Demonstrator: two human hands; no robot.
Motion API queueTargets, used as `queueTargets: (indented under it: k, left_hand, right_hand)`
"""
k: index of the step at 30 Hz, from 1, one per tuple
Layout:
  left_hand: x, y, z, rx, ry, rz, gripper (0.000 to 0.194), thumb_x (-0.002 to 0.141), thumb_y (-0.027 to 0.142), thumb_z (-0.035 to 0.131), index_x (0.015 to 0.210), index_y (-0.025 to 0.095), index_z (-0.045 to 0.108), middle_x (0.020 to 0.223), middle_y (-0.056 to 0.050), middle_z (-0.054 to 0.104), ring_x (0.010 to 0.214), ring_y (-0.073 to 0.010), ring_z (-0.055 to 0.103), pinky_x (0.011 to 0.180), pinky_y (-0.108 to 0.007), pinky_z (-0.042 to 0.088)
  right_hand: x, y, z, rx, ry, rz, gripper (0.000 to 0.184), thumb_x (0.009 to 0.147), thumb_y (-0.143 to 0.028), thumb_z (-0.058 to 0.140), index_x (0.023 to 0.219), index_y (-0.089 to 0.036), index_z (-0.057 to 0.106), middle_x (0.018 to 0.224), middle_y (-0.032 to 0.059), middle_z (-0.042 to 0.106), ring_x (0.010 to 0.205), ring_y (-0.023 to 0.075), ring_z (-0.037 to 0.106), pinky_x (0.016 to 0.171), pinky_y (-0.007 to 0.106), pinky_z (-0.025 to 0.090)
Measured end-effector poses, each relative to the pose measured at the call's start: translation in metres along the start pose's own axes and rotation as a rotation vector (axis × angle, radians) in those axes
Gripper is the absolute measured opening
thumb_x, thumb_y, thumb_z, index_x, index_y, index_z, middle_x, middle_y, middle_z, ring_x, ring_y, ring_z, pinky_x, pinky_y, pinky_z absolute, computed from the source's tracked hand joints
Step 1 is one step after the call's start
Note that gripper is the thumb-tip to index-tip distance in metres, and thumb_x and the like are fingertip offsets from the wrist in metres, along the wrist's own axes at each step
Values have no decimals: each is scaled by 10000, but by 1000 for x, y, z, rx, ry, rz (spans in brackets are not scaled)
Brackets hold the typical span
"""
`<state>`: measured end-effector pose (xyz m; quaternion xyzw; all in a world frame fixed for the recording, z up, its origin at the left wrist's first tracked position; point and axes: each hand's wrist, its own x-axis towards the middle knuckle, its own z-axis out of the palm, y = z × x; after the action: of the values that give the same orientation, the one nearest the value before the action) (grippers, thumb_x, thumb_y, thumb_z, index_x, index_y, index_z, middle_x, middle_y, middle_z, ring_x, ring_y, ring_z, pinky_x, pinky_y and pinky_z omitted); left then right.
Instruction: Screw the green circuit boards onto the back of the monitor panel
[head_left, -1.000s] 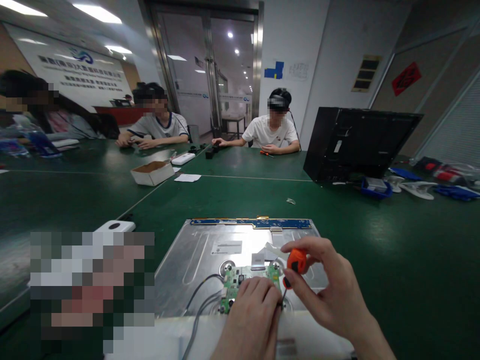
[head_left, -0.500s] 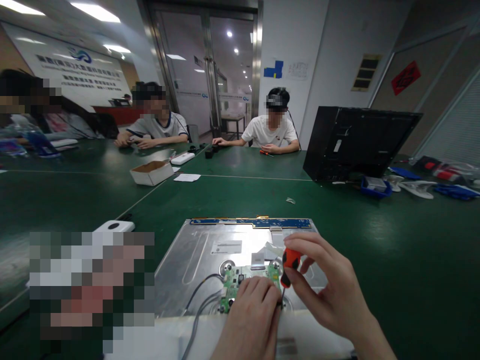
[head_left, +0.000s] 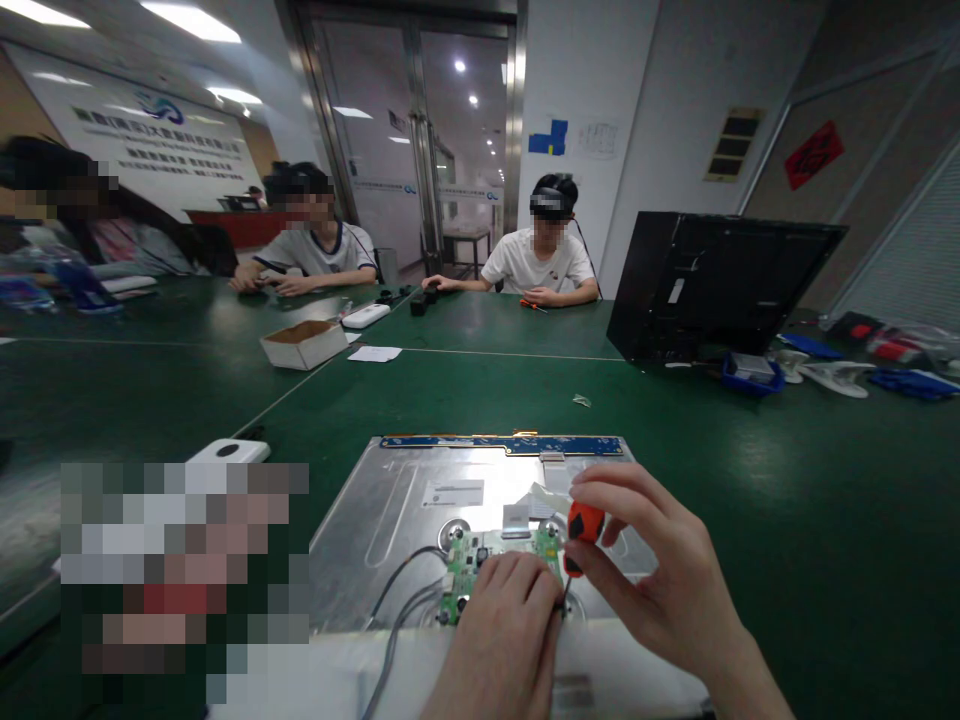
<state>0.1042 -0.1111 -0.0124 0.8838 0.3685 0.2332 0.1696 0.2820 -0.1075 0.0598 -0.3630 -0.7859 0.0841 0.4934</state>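
A red-and-black screwdriver point(head_left: 585, 525) stands nearly upright, its handle pinched between the thumb and fingers of my right hand point(head_left: 660, 570). Its thin shaft points down at the right edge of a green circuit board point(head_left: 469, 565). My left hand point(head_left: 510, 620) lies over that board, fingers together and curled beside the screwdriver's tip. The left fingertips are hidden, so what they grip does not show. Under the board is the silvery metal back of a flat panel point(head_left: 397, 530), with a blue circuit strip point(head_left: 465, 443) along its far edge. Grey cables point(head_left: 401, 610) leave the board's left side.
A large black monitor point(head_left: 720, 285) stands at the right, by a blue tray point(head_left: 752, 374). An open cardboard box point(head_left: 304, 347) and a white device point(head_left: 232, 452) are on the left. Several people sit around the green table point(head_left: 787, 520). A blurred-out patch covers the lower left.
The screwdriver handle has turned slightly in my right hand, showing a different side of its black pattern. My left hand has stayed in place on the board.
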Motion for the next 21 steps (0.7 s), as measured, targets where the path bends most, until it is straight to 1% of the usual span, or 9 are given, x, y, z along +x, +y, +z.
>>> queueTargets:
  k: [4, 8, 10, 13, 16, 21]
  left_hand:
    - [0, -1, 0, 2, 16, 7, 202, 908, 72, 423, 1002, 188, 559, 1042, -98, 621, 967, -294, 550, 868, -484, 473]
    - [0, -1, 1, -4, 10, 2, 210, 917, 75, 414, 1015, 193, 558, 1051, -96, 618, 977, -295, 546, 878, -490, 467]
    - [0, -1, 1, -7, 12, 0, 215, 912, 72, 416, 1020, 191, 559, 1054, -97, 620, 978, -297, 548, 875, -490, 469]
    - [0, -1, 0, -4, 15, -7, 214, 905, 64, 423, 1005, 188, 566, 1052, -97, 628, 973, -299, 555, 864, -485, 477]
    - [0, -1, 0, 7, 10, -1, 211, 888, 53, 439, 985, 186, 570, 1040, -97, 634, 961, -297, 564, 860, -483, 482]
    - [1, -2, 1, 16, 42, 10, 225, 857, 47, 451, 972, 199, 571, 1018, -87, 638, 947, -290, 577, 846, -469, 487]
  right_hand:
    - [2, -2, -1, 3, -31, 3, 387, 926, -95, 546, 1272, -266, 575, 1158, 73, 618, 895, 171, 661, 667, 274, 567]
    - [2, -2, -1, -18, -49, -5, 443, 923, -102, 541, 1335, -264, 533, 1177, 76, 651, 931, 190, 665, 700, 296, 574]
    - [2, 0, -1, -33, -38, -12, 426, 919, -127, 577, 1323, -249, 522, 1145, 68, 673, 901, 184, 663, 704, 293, 572]
    - [0, 2, 0, -53, -11, -9, 372, 910, -166, 632, 1258, -242, 528, 1068, 46, 692, 803, 157, 650, 660, 269, 558]
    - [-2, 2, 2, -50, 15, 20, 359, 901, -155, 628, 1232, -246, 524, 992, 23, 692, 719, 140, 628, 612, 261, 540]
    - [-2, 0, 3, -31, 31, 55, 406, 881, -110, 594, 1253, -250, 512, 986, 24, 684, 711, 149, 624, 614, 288, 539]
